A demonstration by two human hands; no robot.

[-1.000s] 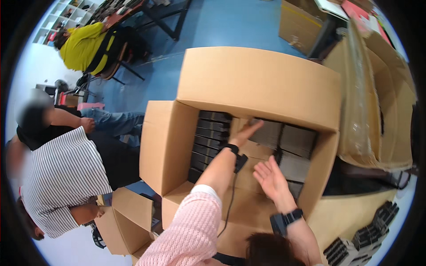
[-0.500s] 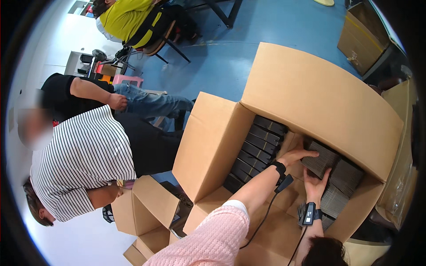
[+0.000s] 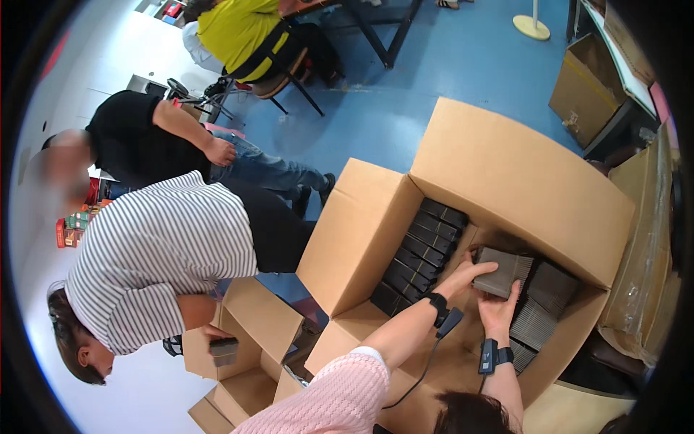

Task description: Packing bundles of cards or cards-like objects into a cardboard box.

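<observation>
Inside a large open cardboard box [image 3: 520,181], I hold a stack of thin grey-brown sheets [image 3: 506,269] between both hands. My left hand [image 3: 463,278] grips its left side, with the thumb over the near edge and the other fingers partly hidden. At the stack's near right side is my right hand [image 3: 497,311], closed around it from below. Just right of it, more stacks of thin grey sheets [image 3: 533,325] fill the box's right side. Along the left wall stands a row of black bundles [image 3: 423,249] tied with thin yellowish bands.
A co-worker in a striped top [image 3: 173,260] bends over a smaller open carton [image 3: 249,325], holding a small dark stack [image 3: 224,351]. Behind are a person in black [image 3: 137,137] and a seated person in yellow [image 3: 242,36]. An empty-looking carton [image 3: 585,94] stands far right.
The stack in my hands has come up and toward me, away from the stacks beside it. The co-worker's hand now shows a small dark stack above the smaller carton. The view has shifted.
</observation>
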